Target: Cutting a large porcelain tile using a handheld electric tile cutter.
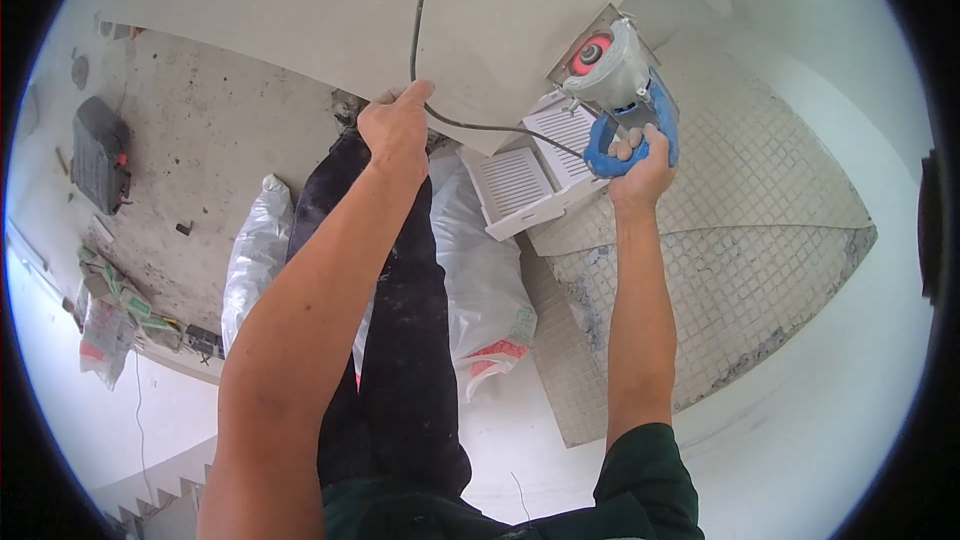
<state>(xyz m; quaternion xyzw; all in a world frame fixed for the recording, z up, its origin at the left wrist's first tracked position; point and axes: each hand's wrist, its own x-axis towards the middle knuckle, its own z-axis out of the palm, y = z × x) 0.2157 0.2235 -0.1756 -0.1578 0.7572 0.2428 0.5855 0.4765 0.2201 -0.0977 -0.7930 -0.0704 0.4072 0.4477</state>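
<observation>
My right hand point(645, 172) is wrapped round the blue handle of a circular saw point(612, 70) at the upper right. The saw has a grey guard, a flat metal base plate and a red disc round its centre bolt. From its handle a black power cord point(480, 127) runs left and up past my left hand point(395, 130). That hand is closed on the cord, thumb pointing right, over the lower edge of a large beige slab point(330, 0). Just left of the saw lies a white slotted plastic rack point(515, 190), partly behind the cord.
Large tiles point(740, 270) with grid-patterned backs lie at the right by the white wall. White plastic sacks point(475, 270) stand beside my legs. On the dusty floor at the left are a dark case point(100, 155) and a pile of bags and packaging point(115, 310).
</observation>
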